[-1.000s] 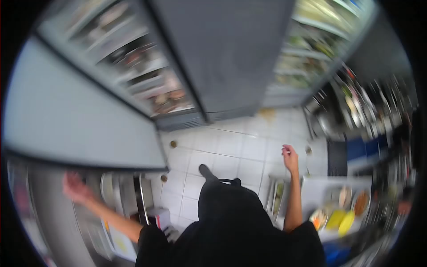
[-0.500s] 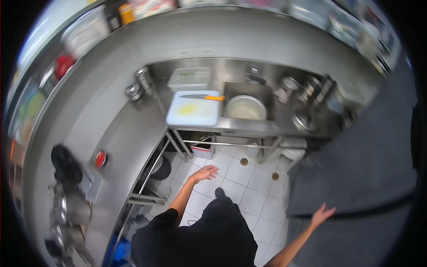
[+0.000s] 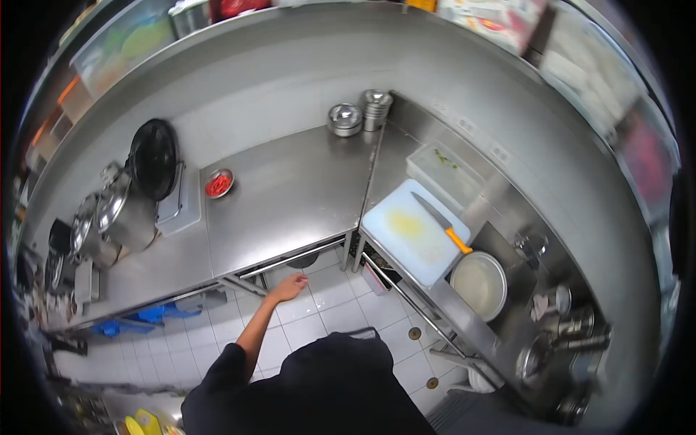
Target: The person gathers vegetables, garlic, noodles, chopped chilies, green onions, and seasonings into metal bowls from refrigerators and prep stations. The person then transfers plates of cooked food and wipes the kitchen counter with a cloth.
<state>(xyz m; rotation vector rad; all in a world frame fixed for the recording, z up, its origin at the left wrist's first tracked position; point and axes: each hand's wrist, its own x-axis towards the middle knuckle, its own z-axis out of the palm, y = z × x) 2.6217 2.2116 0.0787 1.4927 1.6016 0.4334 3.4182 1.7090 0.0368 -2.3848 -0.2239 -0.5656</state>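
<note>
My left hand (image 3: 290,287) hangs over the tiled floor, in front of the steel counter's edge, with loosely extended fingers and nothing in them. My right hand is out of view. On the counter to the right lies a pale blue cutting board (image 3: 406,239) with a yellow stain. A knife (image 3: 433,212) with an orange handle rests across it. Behind the board is a clear container (image 3: 449,174) with green bits inside. A metal pot (image 3: 478,286) holding whitish contents stands in the sink. A small bowl of red pieces (image 3: 218,184) is on the left counter (image 3: 283,196).
Large steel pots (image 3: 129,217) and a black round lid (image 3: 154,159) stand at the left. Stacked metal bowls (image 3: 344,119) are in the back corner. Metalware (image 3: 535,355) lies right of the sink. Loaded shelves run overhead, and counter legs and rails edge the floor (image 3: 319,326).
The view has swung from the fridges to the sink, then left toward the long counter. My right hand, earlier spread near the grey fridge door, has left the view. My left hand stays empty.
</note>
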